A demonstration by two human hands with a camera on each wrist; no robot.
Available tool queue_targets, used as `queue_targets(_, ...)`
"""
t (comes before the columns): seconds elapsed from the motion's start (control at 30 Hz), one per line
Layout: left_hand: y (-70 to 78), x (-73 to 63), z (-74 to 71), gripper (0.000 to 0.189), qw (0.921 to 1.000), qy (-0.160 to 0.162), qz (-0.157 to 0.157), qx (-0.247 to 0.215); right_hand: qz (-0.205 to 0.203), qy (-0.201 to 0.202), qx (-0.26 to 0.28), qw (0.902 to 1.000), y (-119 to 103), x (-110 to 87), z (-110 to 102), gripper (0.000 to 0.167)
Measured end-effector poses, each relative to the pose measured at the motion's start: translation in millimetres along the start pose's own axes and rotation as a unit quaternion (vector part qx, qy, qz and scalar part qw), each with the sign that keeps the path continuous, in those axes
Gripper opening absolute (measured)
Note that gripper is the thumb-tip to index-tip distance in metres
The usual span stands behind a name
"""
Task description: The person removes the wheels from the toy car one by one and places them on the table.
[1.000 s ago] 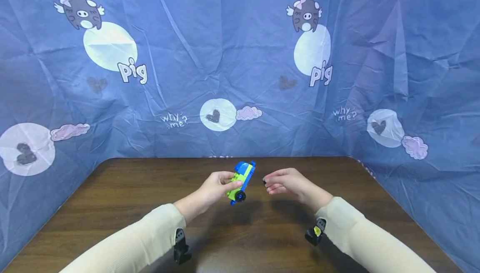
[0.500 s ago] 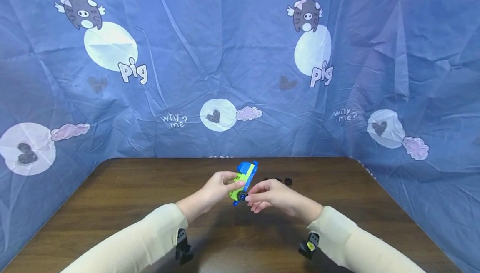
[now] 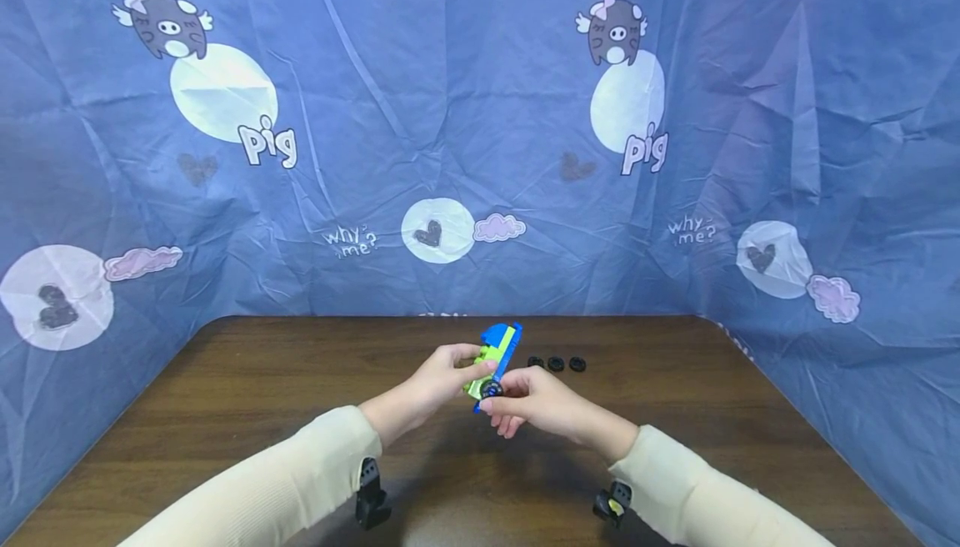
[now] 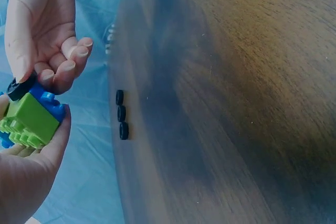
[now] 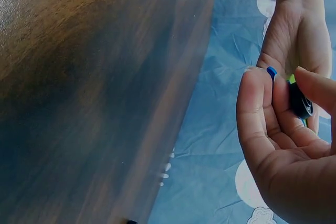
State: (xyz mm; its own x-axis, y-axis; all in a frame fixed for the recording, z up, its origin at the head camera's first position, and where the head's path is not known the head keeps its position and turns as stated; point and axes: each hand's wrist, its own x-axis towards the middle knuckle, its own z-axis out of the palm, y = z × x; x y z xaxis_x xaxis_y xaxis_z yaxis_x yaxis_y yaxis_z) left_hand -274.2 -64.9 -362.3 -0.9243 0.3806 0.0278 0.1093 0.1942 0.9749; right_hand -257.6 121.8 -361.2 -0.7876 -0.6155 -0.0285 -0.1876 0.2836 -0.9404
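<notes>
A green and blue toy brick car point(image 3: 501, 338) is held tilted over the table by my left hand point(image 3: 429, 384), thumb on one side and fingers behind. My right hand point(image 3: 551, 403) pinches the black wheel point(image 3: 491, 389) at the car's lower end. From the left wrist, the right thumb presses on that black wheel point(image 4: 20, 88) beside the green bricks point(image 4: 32, 119). The right wrist view shows the wheel point(image 5: 299, 102) between thumb and fingers, with most of the car hidden behind the hand.
Three black tyres point(image 3: 556, 363) lie in a row on the brown wooden table point(image 3: 300, 380), beyond my right hand. A blue printed cloth point(image 3: 480, 113) hangs behind the table's far edge. Each wrist carries a small black camera point(image 3: 371, 493).
My right hand has come left and down from the tyres' spot to the car and now pinches its wheel. The three tyres have come into view. The left hand, with the car, has shifted slightly right.
</notes>
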Motion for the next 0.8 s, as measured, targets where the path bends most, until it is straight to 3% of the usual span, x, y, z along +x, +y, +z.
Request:
queue_targets(0.17, 0.7, -2.1, -2.0, 0.048, 0.9999, -0.012, -0.004, -0.002, -0.003, 0.005, -0.006, 1.0000, -0.2, -0.6, 0.5, 0.029)
queue_targets(0.53, 2.1, -1.9, 1.1, 0.047, 0.9985, 0.032, -0.023, 0.036, -0.039, 0.032, -0.031, 0.9983, 0.4, -0.9, 5.8, 0.032)
queue_targets(0.8, 5.3, -0.4, 3.4, 0.044, 0.9979, 0.032, -0.022, 0.051, -0.040, 0.076, -0.084, 0.9927, 0.0, -1.8, 7.0, 0.027)
